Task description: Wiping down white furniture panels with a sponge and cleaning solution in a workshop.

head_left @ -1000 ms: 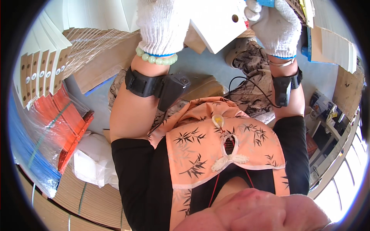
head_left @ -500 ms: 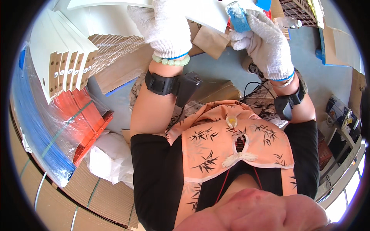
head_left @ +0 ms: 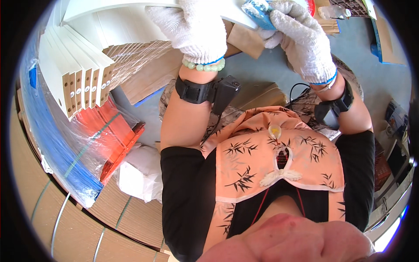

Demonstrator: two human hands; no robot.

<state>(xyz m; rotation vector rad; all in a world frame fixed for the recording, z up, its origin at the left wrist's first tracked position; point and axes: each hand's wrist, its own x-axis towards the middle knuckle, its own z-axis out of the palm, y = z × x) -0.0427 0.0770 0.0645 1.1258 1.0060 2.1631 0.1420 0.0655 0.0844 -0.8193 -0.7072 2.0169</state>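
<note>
Across the top of the view stretches a white board, its far part cut off. My left hand, in a white knit glove, grips its near edge, the thumb stretched out to the left along it; the other fingertips are out of view. My right hand, gloved too, is closed round a blue rectangular block smeared with white, whose exact kind I cannot make out. That block is at the board's right end and seems to touch its edge.
Slotted white panels stand in a row at the left. Below them lie plastic-wrapped orange boards, blue wrapped boards and strapped cardboard stacks. A clear bottle and a dark crate are at the upper right.
My right hand has brought the blue block down and left relative to my left hand, onto or close against the board's edge. The whole view has shifted slightly to the right.
</note>
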